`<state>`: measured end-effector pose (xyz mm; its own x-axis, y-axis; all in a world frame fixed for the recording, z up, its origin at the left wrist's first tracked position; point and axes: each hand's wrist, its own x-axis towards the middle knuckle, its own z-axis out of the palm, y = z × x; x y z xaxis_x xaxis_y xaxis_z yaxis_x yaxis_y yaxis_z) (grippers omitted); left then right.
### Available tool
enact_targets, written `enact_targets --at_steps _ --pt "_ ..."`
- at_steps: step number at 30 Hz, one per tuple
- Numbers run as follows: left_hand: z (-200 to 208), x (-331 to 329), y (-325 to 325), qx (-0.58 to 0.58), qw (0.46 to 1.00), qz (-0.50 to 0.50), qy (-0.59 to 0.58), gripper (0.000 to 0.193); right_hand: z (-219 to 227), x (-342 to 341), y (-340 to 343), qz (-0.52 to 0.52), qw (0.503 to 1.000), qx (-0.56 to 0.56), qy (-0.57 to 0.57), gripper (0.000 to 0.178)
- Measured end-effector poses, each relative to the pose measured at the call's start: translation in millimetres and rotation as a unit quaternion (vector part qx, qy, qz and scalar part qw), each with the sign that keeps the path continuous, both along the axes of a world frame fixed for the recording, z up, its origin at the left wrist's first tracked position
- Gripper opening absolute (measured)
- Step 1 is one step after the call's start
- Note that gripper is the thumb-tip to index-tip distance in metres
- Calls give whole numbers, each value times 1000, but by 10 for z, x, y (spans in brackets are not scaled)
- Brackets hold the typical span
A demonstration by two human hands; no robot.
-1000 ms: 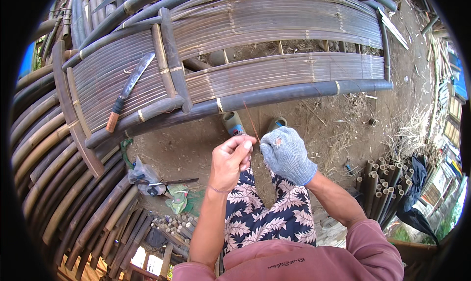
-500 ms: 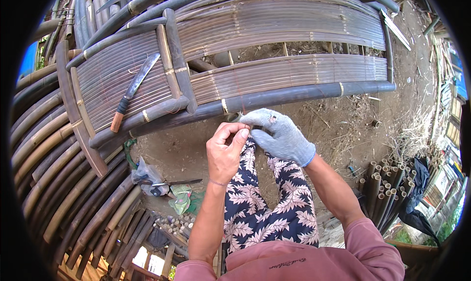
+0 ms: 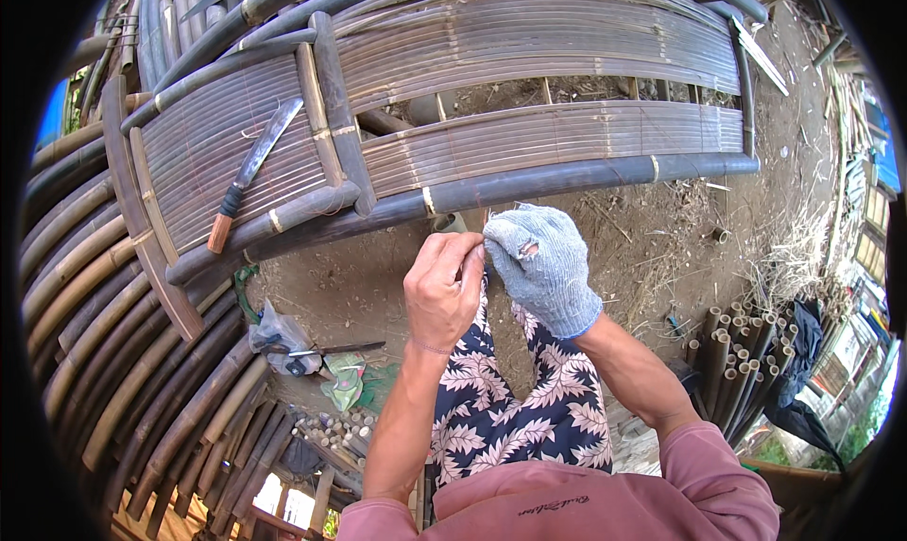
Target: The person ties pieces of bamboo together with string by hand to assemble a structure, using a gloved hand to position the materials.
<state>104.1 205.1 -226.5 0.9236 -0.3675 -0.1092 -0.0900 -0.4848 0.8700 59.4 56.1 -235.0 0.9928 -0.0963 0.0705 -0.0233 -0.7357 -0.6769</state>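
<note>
Currently, my entries: left hand [image 3: 444, 291], bare, fingertips pinched together on something too thin to make out, touching the right. Right hand [image 3: 543, 267], grey knit glove, fingers curled toward that same pinch; what it grips I cannot tell. Both hang just below the front rail [image 3: 567, 177] of the bamboo frame [image 3: 529, 40]. Slats laid, pale ties already on several joints; a middle gap stays open, so binding looks partly done. Knife [image 3: 250, 168] rests on the left panel, untouched.

Knife [image 3: 248, 174] on bamboo panel [image 3: 529, 45], hands [image 3: 491, 272] below.
</note>
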Motion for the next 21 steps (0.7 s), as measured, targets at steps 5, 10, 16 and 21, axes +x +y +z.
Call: enact_targets --at_steps 5,10,16,21 --pt "32 -16 97 -118 961 42 245 7 -45 -92 -54 -40 997 59 -25 34" --pt "-2 -36 126 -182 918 94 340 10 4 -65 -28 31 997 67 -12 35" --pt "51 -18 139 12 969 98 225 13 -87 -26 -176 -35 999 -25 -13 12" --pt "112 7 294 -117 920 87 364 11 53 -111 -128 58 998 -4 29 11"
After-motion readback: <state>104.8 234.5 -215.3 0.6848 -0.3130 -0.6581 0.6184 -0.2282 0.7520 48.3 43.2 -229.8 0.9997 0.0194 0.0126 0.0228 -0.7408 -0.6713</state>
